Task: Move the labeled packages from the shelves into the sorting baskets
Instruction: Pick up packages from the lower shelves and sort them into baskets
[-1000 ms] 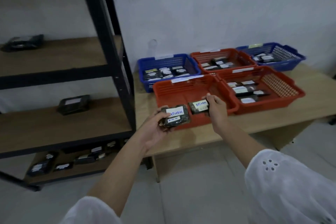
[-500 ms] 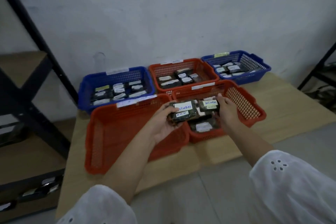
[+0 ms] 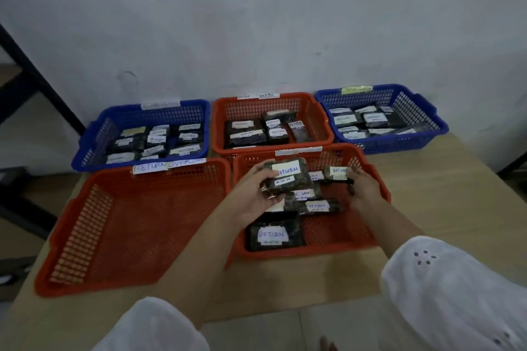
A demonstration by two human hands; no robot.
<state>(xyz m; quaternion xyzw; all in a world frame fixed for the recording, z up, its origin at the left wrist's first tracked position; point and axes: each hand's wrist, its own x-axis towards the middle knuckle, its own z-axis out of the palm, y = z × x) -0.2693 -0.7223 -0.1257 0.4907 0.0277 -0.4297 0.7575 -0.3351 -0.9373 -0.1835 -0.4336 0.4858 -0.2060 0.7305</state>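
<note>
left hand point(image 3: 251, 199): grips a return package point(image 3: 288, 179) over the near-right red basket point(image 3: 373, 179)
right hand point(image 3: 366, 188): pinches a smaller package point(image 3: 338, 173) (same label)
tip: lower each flat, label up, beside those already inside

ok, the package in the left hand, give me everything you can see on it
The package in the left hand is a flat, dark, mottled rectangular pack in what looks like glossy wrap. On top sit a large white label handwritten RETURN in blue and a smaller white label below it, too blurred to read. The left hand grips its left end, thumb on top. It is tilted slightly and held above the packages lying in the front right orange basket.
</note>
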